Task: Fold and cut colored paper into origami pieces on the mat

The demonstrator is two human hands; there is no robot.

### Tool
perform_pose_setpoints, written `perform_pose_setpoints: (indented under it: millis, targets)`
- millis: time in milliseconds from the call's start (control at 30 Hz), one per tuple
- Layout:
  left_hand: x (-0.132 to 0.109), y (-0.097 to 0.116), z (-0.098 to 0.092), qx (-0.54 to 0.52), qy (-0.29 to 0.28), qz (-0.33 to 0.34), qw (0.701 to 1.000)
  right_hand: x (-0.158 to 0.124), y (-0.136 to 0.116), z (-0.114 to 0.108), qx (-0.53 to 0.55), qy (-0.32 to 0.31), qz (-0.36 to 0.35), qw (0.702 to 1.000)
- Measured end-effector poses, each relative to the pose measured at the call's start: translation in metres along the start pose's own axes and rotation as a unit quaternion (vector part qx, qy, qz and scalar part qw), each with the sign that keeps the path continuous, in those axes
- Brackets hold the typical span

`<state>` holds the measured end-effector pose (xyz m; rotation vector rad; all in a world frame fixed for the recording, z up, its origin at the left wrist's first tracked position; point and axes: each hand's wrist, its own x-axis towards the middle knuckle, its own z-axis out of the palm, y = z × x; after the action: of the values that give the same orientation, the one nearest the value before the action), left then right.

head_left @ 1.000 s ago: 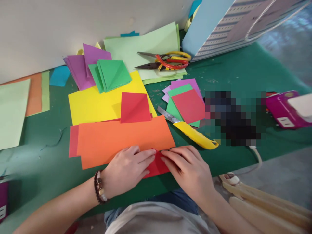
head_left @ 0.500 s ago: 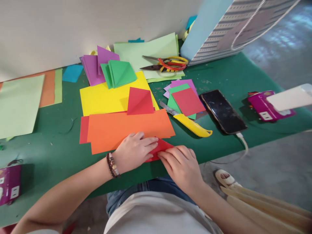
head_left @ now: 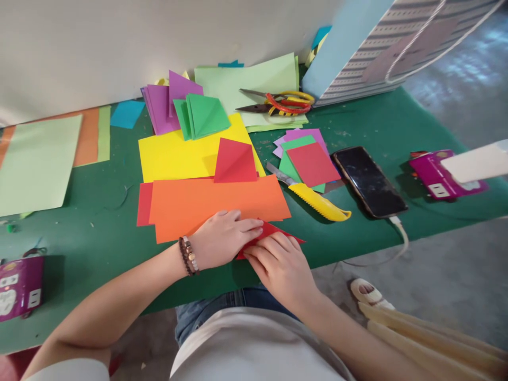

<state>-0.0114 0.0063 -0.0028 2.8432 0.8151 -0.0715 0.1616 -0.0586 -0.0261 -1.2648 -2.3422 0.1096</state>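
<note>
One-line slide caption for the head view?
Left hand and right hand press a red paper on the green table, by orange sheet, yellow utility knife, phone.

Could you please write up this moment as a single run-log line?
left hand: pressing red paper | right hand: pressing same paper | paper: flat on green table, at orange sheet edge | nearby: yellow utility knife

The green counter (head_left: 377, 121) carries loose paper stock. Left: a pale green sheet (head_left: 35, 164) overlaps an orange strip (head_left: 89, 137), with a blue piece (head_left: 127, 114) near. Centre: a yellow sheet (head_left: 178, 156), a long orange sheet (head_left: 214, 203) and a red sheet (head_left: 143, 203) overlap; a red folded piece (head_left: 270, 233) lies at the front edge. Right: a yellow utility knife (head_left: 317, 201) just beside a stack of small squares (head_left: 309, 161), then a phone (head_left: 369, 180) and a magenta box (head_left: 440, 177).
</note>
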Motion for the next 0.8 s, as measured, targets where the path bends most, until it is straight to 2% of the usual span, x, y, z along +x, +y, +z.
perform_pose_setpoints:
  millis: [200,367,467,567,800]
  targets:
    - [0.000,-0.001,0.001,-0.013,-0.005,0.003,1.000,0.002,-0.006,0.007,0.009,0.005,-0.007,1.000]
    - [-0.001,-0.001,-0.001,-0.015,-0.014,0.002,1.000,-0.001,-0.007,0.005,0.036,0.016,-0.005,0.999]
    - [-0.002,0.000,-0.004,-0.028,-0.008,-0.005,1.000,-0.007,-0.002,0.001,0.059,0.052,0.028,0.997]
    - [-0.002,0.001,-0.005,-0.032,0.001,-0.013,0.999,-0.014,0.010,-0.003,0.018,0.071,0.066,0.995]
    - [0.001,0.005,-0.001,0.010,0.018,-0.018,1.000,-0.012,0.027,-0.009,-0.027,-0.005,0.034,0.999]
